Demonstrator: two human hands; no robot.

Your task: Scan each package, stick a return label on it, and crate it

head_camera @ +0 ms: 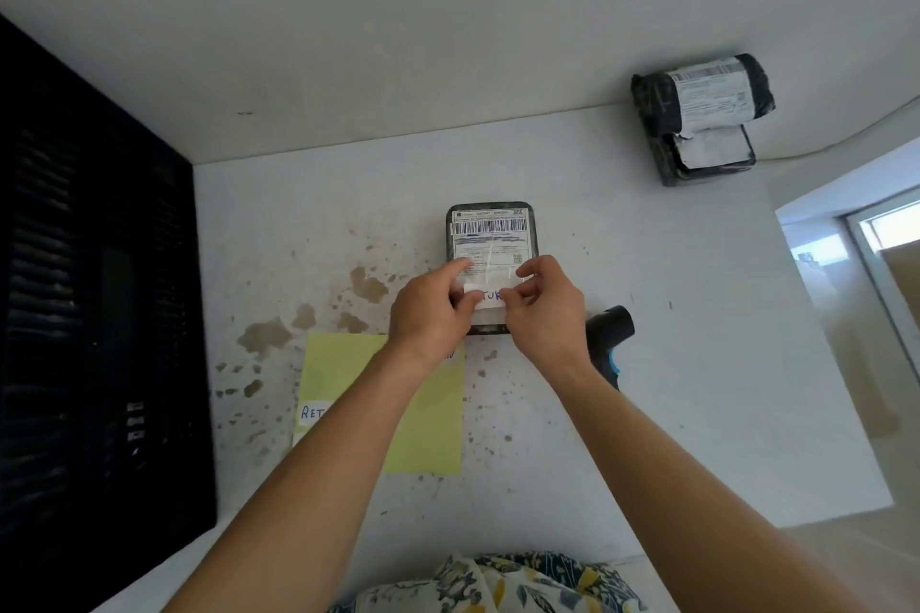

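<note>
A dark flat package (491, 234) with a white barcoded shipping slip lies in the middle of the white table (697, 363). Over its near half my left hand (432, 309) and my right hand (545, 309) pinch a small white return label (488, 298) with blue handwriting, one hand at each end. The label lies against the package's face. A yellow backing sheet (433, 418) with another handwritten label (313, 412) lies near me, under my left forearm. A black scanner (611, 334) with a blue grip lies to the right of the package, partly hidden by my right wrist.
A black slatted crate (99, 304) fills the left side. Two more dark packages (702, 115) with white slips are stacked at the table's far right corner against the wall. The tabletop has brown stains. A doorway and floor lie to the right.
</note>
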